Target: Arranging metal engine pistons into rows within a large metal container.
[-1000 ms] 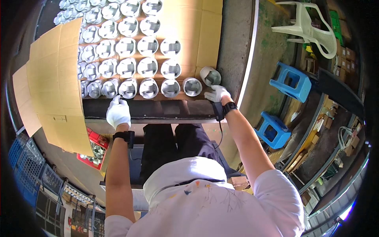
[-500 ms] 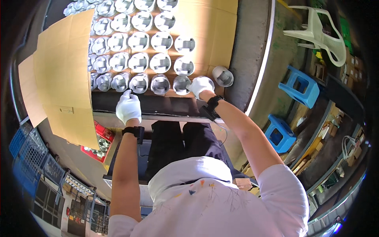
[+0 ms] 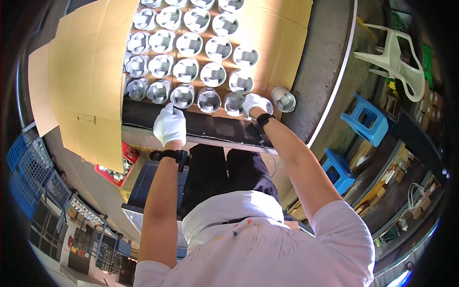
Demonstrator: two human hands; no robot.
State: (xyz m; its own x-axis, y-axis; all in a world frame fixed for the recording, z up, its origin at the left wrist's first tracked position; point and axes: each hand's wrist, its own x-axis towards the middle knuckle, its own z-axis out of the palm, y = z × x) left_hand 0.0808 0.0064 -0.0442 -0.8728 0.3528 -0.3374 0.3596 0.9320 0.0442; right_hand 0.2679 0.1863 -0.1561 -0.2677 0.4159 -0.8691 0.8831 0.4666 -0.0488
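Observation:
Several rows of shiny metal pistons [image 3: 213, 74] stand on a sheet of brown cardboard [image 3: 282, 43] on the bench. My right hand [image 3: 253, 103], in a white glove with a black wrist device, curls around the last piston of the front row [image 3: 233, 103]. One lone piston [image 3: 283, 99] stands apart just right of that hand. My left hand [image 3: 169, 125], also gloved, rests at the bench's front edge, and its fingertips touch the front-row piston [image 3: 183, 95].
A large cardboard flap [image 3: 81, 81] hangs off the bench on the left. Blue plastic stools [image 3: 366, 122] and a white plastic chair [image 3: 397, 52] stand on the floor to the right. Blue crates [image 3: 28, 167] sit at the lower left, a red tray [image 3: 122, 162] under the bench.
My right hand moved left, from beside the lone piston to the end piston of the front row. My left hand stayed at the front edge, its fingers now up against a piston.

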